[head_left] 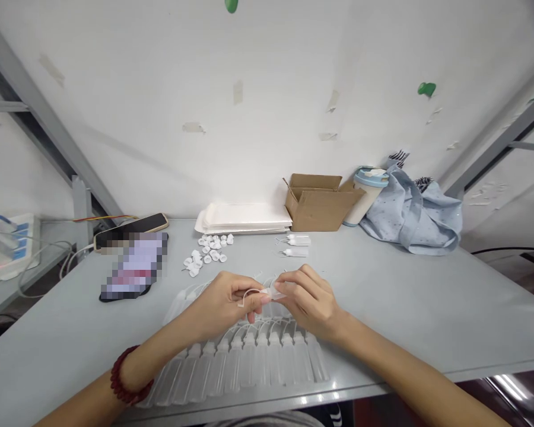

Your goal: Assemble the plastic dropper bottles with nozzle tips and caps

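Observation:
Both hands meet over the table, above rows of clear plastic bottles point(249, 362) with white caps and thin curved tubes. My left hand point(231, 299) pinches a white cap point(266, 292) that has a curved tube. My right hand point(309, 299) holds the translucent bottle point(277, 292) joined to or touching that cap; its fingers cover much of the bottle. Beyond the hands lie loose white caps point(211, 248) and two small clear bottles point(299, 240) with thin metal-looking tips.
Against the wall stand white flat packs point(249, 218), an open cardboard box point(318, 210), a lidded cup point(365, 196) and a blue cloth bag point(416, 213). Two phones point(131, 231) point(136, 267) and a power strip point(9, 249) are at the left.

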The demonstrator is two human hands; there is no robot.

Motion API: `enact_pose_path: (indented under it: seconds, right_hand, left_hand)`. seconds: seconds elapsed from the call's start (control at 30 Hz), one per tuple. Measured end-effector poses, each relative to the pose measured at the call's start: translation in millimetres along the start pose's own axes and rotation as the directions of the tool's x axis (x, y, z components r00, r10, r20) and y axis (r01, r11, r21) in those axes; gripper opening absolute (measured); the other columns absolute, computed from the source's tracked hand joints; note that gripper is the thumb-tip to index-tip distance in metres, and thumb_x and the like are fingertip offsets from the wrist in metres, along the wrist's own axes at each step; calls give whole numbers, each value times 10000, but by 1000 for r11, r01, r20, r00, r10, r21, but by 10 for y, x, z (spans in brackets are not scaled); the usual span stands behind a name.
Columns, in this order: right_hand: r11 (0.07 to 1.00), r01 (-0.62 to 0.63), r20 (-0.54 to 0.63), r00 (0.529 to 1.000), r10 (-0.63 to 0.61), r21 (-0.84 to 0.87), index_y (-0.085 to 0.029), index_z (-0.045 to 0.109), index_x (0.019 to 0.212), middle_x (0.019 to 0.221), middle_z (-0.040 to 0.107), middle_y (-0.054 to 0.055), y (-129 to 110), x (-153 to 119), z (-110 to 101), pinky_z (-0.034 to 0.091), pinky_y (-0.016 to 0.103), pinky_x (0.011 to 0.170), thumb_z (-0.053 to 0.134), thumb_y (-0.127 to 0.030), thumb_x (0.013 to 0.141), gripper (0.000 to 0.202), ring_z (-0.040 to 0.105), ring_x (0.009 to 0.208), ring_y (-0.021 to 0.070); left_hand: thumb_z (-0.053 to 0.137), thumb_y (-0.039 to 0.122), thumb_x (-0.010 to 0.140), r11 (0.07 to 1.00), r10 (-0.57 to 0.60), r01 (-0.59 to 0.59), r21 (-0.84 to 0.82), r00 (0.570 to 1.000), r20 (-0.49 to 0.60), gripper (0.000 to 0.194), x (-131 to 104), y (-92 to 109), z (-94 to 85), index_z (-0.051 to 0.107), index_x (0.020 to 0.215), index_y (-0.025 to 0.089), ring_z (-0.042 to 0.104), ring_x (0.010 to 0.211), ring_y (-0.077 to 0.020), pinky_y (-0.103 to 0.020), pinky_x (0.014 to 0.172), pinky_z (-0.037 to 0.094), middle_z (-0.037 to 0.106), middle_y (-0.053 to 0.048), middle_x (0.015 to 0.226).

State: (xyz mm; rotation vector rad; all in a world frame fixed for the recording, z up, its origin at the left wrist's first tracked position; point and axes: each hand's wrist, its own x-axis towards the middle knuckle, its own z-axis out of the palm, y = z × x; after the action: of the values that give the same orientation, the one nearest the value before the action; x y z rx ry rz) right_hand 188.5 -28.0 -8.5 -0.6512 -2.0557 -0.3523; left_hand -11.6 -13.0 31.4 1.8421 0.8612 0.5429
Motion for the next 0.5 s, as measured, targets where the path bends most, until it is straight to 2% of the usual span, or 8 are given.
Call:
enact_pose_path:
  seconds: [0.07,0.13,0.23,0.3,0.33,0.4,0.5]
  right_hand:
    - [1000,1,18,1000,-2,18,-149,569,927,792,669,90,13,-8,3,440,264,548,561,-75,846,110,466,642,158]
    - [998,-22,47,999,19,55,-139,577,948,811,679,100,22,-16,4,440,278,559,573,-120,861,89,471,651,165]
    - [972,-163,108,983,146,171,-138,589,960,787,679,86,17,-18,-3,437,289,563,573,-224,888,113,481,648,170]
    - [927,-286,164,954,251,242,-150,603,957,761,669,66,7,-13,-11,440,284,561,554,-278,904,148,498,647,167]
    - [907,-330,186,940,288,263,-156,609,956,757,666,60,3,-11,-12,443,280,561,550,-298,906,162,506,647,164]
    - [894,-354,196,931,308,276,-168,611,958,769,667,54,4,-11,-7,451,281,570,564,-316,897,166,516,654,162]
    - [945,-240,141,967,213,221,-166,592,989,825,678,73,27,-33,22,464,304,607,590,-264,882,145,523,694,175]
  left_hand:
    - [550,316,872,994,61,-58,89,998,-30,268,5,-32,11,633,678,151,560,542,-106,-189,543,415,577,22,566]
    - [562,294,874,957,197,-172,233,976,-89,224,9,-93,28,647,728,146,537,540,-106,-198,544,401,582,16,577]
    - [559,241,881,820,457,-354,450,878,-142,159,10,-204,51,651,816,129,485,540,-106,-214,536,373,582,-1,618]
    - [549,213,888,756,539,-405,514,831,-138,135,10,-243,52,645,864,121,471,547,-104,-215,537,367,586,-9,649]
    - [552,210,888,756,535,-402,517,834,-134,127,10,-244,47,643,874,123,476,555,-104,-213,544,371,592,-11,662]
    - [562,223,883,801,463,-350,486,877,-132,121,13,-211,27,646,862,138,497,578,-105,-206,560,385,608,-7,682]
    - [525,250,898,879,281,-213,426,954,-102,172,18,-128,-4,653,822,164,506,582,-106,-194,543,376,605,10,662]
